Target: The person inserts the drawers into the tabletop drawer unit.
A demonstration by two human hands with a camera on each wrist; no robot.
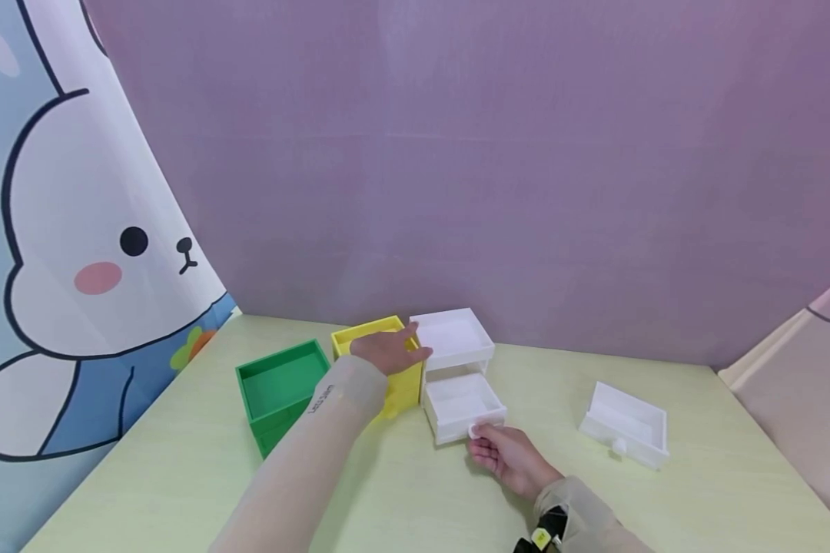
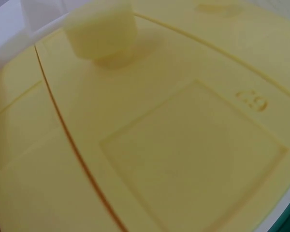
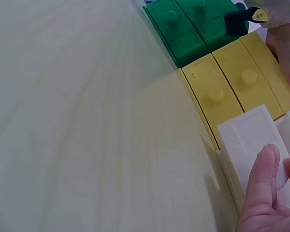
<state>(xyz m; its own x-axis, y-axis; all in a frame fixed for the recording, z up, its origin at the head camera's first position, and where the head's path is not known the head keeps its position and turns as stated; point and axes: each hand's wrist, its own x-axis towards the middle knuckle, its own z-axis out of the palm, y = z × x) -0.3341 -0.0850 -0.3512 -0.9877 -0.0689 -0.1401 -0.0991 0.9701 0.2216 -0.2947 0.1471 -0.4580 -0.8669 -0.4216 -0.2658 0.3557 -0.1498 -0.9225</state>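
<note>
My right hand (image 1: 515, 461) pinches the round knob (image 3: 281, 176) on a white drawer (image 1: 460, 398), thumb on one side and fingers on the other. The drawer juts partway out of the lower slot of a white cabinet (image 1: 449, 336). Over the top of the yellow drawer cabinet (image 1: 403, 388) lies my left hand (image 1: 386, 352), its fingers stretched toward the white cabinet's left edge. Yellow drawer fronts with knobs (image 2: 104, 31) fill most of the left wrist view. The slot above the white drawer is bare.
A second white drawer (image 1: 625, 424) with a knob lies apart on the table (image 1: 726, 453) at the right. To the left stands a green drawer cabinet (image 1: 283, 403), adjoining the yellow one. A purple backdrop (image 1: 422, 177) rises behind the table.
</note>
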